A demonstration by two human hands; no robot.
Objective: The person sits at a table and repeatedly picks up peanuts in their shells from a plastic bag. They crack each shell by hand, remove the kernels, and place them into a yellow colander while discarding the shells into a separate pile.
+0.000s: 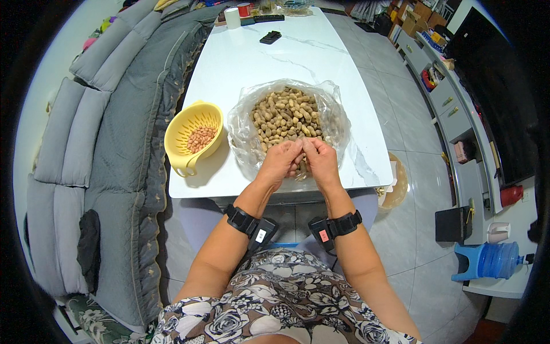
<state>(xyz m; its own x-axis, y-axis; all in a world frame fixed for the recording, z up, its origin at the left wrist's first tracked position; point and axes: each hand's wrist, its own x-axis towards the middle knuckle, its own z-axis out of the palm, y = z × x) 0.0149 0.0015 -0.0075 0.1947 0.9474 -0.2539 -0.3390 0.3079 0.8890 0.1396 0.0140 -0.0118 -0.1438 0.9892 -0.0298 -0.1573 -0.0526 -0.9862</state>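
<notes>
Both hands meet at the fingertips over the near side of a clear plastic bag (240, 124), which is rolled open and full of unshelled peanuts (288, 112). My left hand (281, 159) has its thumb and index finger pinched together, the other fingers curled under. Opposite it, my right hand (320, 159) is bent the same way, its thumb and index finger touching the left ones. Anything between the fingertips is too small and covered to make out. Left of the bag, a yellow plastic colander (174, 148) contains shelled peanut kernels (201, 138).
The white marbled table (232, 69) carries a white cup (233, 18), a red cup (244, 9) and a black object (270, 37) at its far end. A lined waste bin (397, 189) stands by its right corner. A grey sofa (116, 150) runs along the left.
</notes>
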